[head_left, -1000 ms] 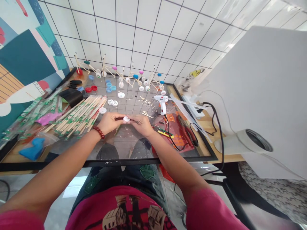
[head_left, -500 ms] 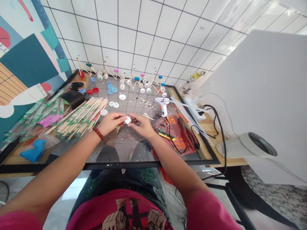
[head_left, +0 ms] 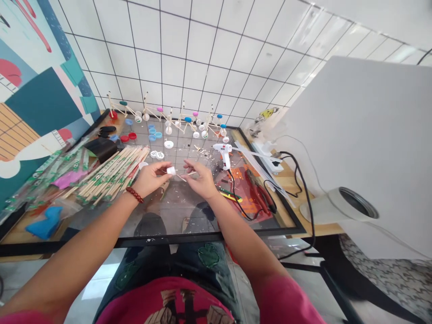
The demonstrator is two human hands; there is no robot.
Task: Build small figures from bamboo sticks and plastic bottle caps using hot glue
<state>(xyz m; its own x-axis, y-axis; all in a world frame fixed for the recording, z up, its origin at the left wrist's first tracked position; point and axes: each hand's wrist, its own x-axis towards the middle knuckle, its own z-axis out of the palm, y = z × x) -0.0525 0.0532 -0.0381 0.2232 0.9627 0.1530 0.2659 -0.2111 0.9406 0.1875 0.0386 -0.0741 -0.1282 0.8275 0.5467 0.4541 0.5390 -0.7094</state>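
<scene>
My left hand (head_left: pixel 152 179), with a red bead bracelet at the wrist, pinches a small white bottle cap (head_left: pixel 171 171) between thumb and fingertips. Just to the right, my right hand (head_left: pixel 201 180) has its thumb and fingers around a thin wooden stick (head_left: pixel 181 178), whose end points toward the cap. Whether stick and cap touch is too small to make out. Both hands are above the glass tabletop. Beyond them lie a white cap (head_left: pixel 168 144) and a pair of white discs with holes (head_left: pixel 157 155).
Wrapped chopsticks (head_left: pixel 114 173) lie at left, near a blue lump (head_left: pixel 45 222). A white glue gun (head_left: pixel 224 155) stands right of the hands, with pliers (head_left: pixel 258 191) and a yellow cutter (head_left: pixel 231 195) nearer. Stick-and-cap models (head_left: pixel 187 120) line the back edge.
The hands have moved apart; before, both held the white cap together. Now the left alone holds it, and a thin stick shows at the right hand. The head view has shifted slightly.
</scene>
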